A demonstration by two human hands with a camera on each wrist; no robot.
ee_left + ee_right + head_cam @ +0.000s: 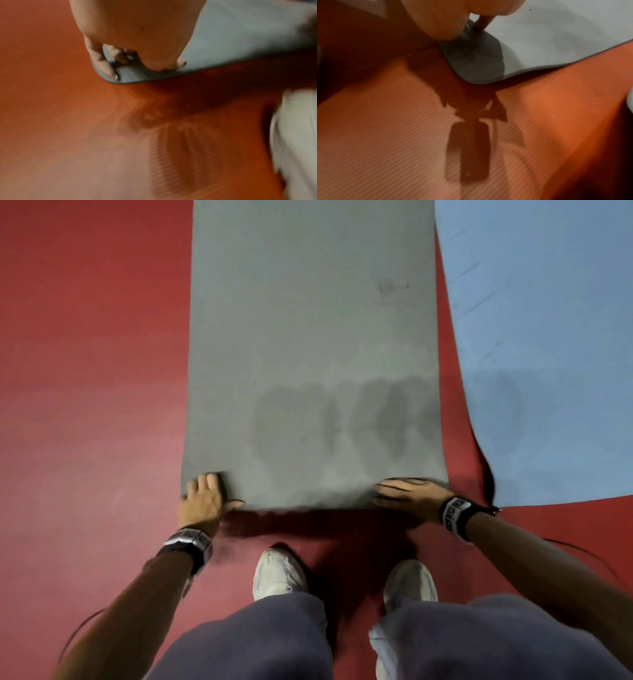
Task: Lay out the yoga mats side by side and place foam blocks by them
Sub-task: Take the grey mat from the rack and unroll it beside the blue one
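Note:
A grey yoga mat (308,337) lies unrolled on the red floor, running away from me. A blue mat (548,337) lies flat to its right with a narrow strip of floor between them. My left hand (205,494) rests on the grey mat's near left corner; in the left wrist view its fingers (109,69) press on top of that corner of the mat (240,33). My right hand (407,493) lies flat over the near right corner. In the right wrist view that corner (476,65) curls slightly off the floor under the hand (440,16). No foam block is in view.
Textured red floor (85,371) spreads wide to the left of the grey mat. My two white shoes (279,573) (409,580) stand just behind the mat's near edge. The blue mat's near left corner (491,487) lifts a little beside my right wrist.

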